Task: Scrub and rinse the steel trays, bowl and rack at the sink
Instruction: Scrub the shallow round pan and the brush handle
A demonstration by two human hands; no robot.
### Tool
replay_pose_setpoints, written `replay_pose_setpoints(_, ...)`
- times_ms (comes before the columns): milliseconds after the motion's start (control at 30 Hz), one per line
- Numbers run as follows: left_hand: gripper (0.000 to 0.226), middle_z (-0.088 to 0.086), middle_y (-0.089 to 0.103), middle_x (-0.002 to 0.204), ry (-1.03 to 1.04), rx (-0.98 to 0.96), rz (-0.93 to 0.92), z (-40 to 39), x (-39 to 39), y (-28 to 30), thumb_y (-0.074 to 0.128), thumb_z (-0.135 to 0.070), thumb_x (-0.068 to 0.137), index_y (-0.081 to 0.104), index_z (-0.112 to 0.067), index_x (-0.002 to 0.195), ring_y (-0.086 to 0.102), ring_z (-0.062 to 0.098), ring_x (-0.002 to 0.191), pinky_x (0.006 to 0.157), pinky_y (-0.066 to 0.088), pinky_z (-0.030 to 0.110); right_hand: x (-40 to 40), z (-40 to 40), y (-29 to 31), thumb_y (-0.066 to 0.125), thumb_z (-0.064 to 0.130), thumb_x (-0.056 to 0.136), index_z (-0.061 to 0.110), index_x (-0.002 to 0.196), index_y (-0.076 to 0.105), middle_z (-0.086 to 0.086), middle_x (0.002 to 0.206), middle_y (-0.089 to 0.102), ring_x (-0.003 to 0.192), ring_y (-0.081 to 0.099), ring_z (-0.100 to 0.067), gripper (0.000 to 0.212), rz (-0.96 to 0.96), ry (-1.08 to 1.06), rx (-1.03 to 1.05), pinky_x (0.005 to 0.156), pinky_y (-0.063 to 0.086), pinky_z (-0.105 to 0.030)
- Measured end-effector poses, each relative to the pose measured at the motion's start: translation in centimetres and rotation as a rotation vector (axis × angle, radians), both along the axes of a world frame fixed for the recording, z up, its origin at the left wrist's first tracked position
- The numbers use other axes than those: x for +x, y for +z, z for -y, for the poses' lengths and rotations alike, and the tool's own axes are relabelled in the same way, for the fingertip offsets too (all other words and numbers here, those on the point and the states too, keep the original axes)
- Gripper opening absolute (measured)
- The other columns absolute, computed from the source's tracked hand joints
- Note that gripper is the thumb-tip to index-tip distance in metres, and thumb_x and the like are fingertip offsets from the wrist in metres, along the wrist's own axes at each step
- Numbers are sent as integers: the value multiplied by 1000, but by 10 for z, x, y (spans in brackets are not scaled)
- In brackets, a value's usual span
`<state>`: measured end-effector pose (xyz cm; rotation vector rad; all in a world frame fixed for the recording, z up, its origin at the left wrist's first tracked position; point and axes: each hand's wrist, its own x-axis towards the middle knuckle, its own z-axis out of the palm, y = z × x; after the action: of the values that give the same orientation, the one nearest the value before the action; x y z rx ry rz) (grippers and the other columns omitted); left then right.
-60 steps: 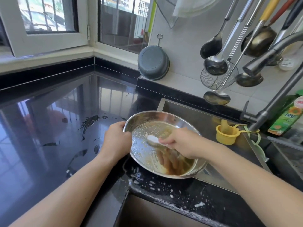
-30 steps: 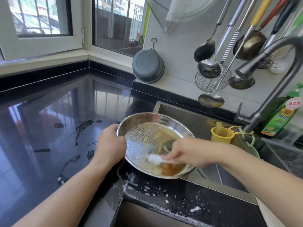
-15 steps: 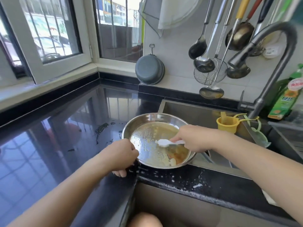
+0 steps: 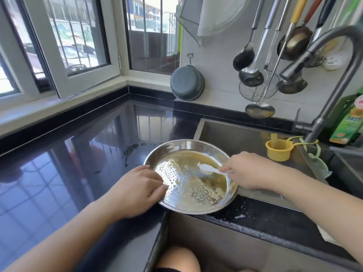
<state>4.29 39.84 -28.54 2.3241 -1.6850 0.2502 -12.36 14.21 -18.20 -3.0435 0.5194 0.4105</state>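
Both hands (image 4: 137, 190) (image 4: 249, 171) forward, fingers curled

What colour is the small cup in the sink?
Yellow; the small cup shows clearly in the head view.
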Motion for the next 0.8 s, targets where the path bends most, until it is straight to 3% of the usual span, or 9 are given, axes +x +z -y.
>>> replay_pose_setpoints(133, 44, -16, 68, 92, 36, -148, -9, 1, -2, -20, 35, -35, 106, 67, -30, 77, 56, 11, 87, 100, 38, 31, 3, -21, -15, 39, 21, 102, 44, 141, 55, 1, 133, 63, 96, 57, -24, 48, -112, 6, -1, 80, 48, -31)
replay_pose_setpoints(267, 43, -15, 64, 87, 79, -123, -1, 3, 2, -25, 32, -39, 103, 65, -32, 75, 53, 10, 86, 103, 32, 26, 20, -11, -19, 40, 12, 92, 23, 118, 68, -4, 102, 60, 78, 56, -26, 40, -24, -99, -180, 76, 54, -38)
replay_pose_setpoints(333, 46, -13, 62, 84, 98, -125, 15, 6, 1, -24, 30, -39, 103, 64, -31, 74, 52, 10, 83, 102, 29, 23, 21, -18, -26, 40, 15, 93, 24, 118, 69, -2, 92, 56, 78, 55, -26, 39, -50, -46, -168, 75, 55, -38)
replay_pose_setpoints(467, 47, -10, 56, 78, 161, -142, 36, 9, -3, -26, 27, -38, 102, 60, -29, 71, 49, 11, 78, 100, 27, 22, 16, -39, -31, 44, 33, 99, 49, 133, 61, 19, 133, 62, 116, 60, -25, 41, -16, 51, 58, 96, 51, -36)
replay_pose_setpoints(533, 45, -10, 54, 77, 180, -150, 51, 11, -6, -26, 27, -38, 102, 57, -29, 69, 48, 10, 76, 97, 26, 21, 26, -27, -29, 43, 27, 95, 42, 132, 64, 8, 129, 64, 108, 61, -29, 44, -6, -41, -60, 88, 51, -38)
replay_pose_setpoints(600, 44, -10, 54, 77, 186, -151, 62, 11, -9, -27, 27, -37, 103, 55, -29, 69, 47, 11, 75, 94, 24, 21, 29, -21, -27, 40, 22, 95, 26, 121, 68, -4, 106, 61, 89, 56, -31, 39, -5, -105, -191, 76, 48, -38)
replay_pose_setpoints(667, 44, -10, 53, 77, 182, -151, 70, 11, -9, -28, 28, -37, 103, 54, -28, 69, 46, 11, 74, 93, 25, 22, 29, -27, -29, 40, 21, 95, 20, 108, 69, -3, 95, 59, 85, 58, -30, 32, -10, -80, -153, 73, 50, -37)
replay_pose_setpoints(733, 44, -10, 52, 77, 180, -154, 83, 11, -8, -29, 28, -37, 103, 53, -28, 69, 45, 12, 74, 93, 27, 23, 28, -43, -34, 41, 26, 91, 17, 103, 70, -4, 101, 67, 90, 63, -32, 32, -20, -2, -2, 79, 56, -39)
replay_pose_setpoints(800, 44, -9, 51, 76, 183, -153, 89, 12, -6, -30, 28, -37, 104, 53, -27, 69, 44, 12, 74, 93, 25, 22, 31, -48, -35, 40, 29, 85, 20, 117, 66, -1, 117, 70, 96, 66, -28, 42, -21, 11, 65, 85, 58, -40)
